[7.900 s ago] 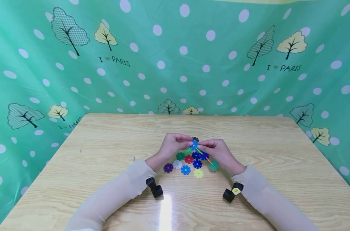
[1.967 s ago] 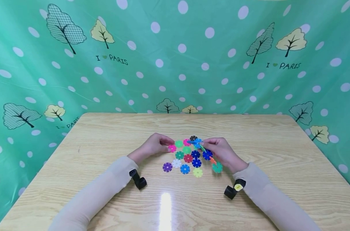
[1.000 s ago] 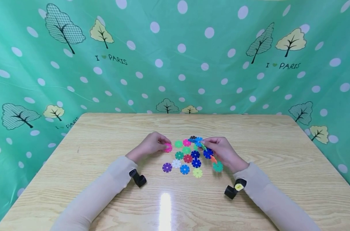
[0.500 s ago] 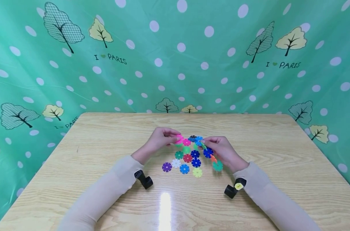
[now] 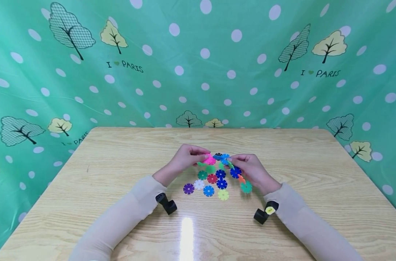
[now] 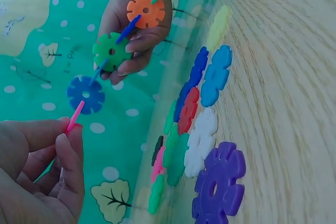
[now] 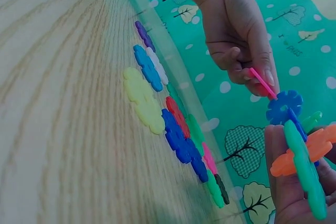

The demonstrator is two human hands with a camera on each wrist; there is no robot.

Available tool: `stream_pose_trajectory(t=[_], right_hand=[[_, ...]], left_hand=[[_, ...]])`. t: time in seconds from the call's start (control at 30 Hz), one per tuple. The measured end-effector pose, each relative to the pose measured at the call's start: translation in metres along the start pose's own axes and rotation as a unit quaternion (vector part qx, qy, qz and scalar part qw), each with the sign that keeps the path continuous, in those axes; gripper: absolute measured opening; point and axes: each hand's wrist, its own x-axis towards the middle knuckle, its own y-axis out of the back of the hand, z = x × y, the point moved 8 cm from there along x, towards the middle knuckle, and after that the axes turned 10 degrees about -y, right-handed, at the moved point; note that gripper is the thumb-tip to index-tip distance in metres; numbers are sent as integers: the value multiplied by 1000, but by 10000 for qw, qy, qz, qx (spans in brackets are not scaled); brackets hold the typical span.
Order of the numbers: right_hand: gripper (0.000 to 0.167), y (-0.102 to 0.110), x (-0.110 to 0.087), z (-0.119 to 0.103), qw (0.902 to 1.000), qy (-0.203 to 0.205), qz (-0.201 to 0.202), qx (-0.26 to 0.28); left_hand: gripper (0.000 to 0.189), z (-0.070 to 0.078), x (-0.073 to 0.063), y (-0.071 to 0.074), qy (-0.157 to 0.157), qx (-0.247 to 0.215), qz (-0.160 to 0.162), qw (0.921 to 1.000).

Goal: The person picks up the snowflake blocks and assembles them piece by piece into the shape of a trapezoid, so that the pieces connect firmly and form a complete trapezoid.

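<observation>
My left hand (image 5: 186, 159) pinches a pink snowflake disc (image 6: 76, 115) between thumb and fingertips. In the left wrist view that disc is edge-on, its tip right at the rim of a blue snowflake disc (image 6: 85, 95). The blue disc is the near end of a chain of interlocked discs, with a green disc (image 6: 106, 52), a dark blue one (image 6: 128, 30) and an orange one (image 6: 146, 10) further along. My right hand (image 5: 251, 170) holds this chain raised over the table, fingers around the green disc. At the chain's far end a teal-green disc (image 5: 246, 187) hangs low.
Loose discs lie flat between the hands: purple (image 5: 189, 189), white (image 5: 199, 184), blue (image 5: 209, 191), yellow (image 5: 223, 195), red (image 5: 212, 178), dark blue (image 5: 222, 184) and several others. The wooden table (image 5: 119, 152) ends at a green patterned curtain (image 5: 198, 87).
My left hand picked up the pink disc from the left of the pile, drew it leftward, then carried it right to the chain's blue end. The right hand hardly moved lately.
</observation>
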Motion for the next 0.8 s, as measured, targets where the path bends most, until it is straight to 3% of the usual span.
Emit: stream_pose_trajectory(t=[0.27,0.57,0.8], right_hand=[[21,0,0,-1,10000,20,20,-31],[16,4,-1,-1,9995,-66,284,-153],[15,4,1,1,9995,-68,264,-149]], left_hand=[[21,1,0,6,-50,-155,513,9986],[20,1,0,4,-52,-221,564,9981],[20,2,1,0,-11,-277,531,9982]])
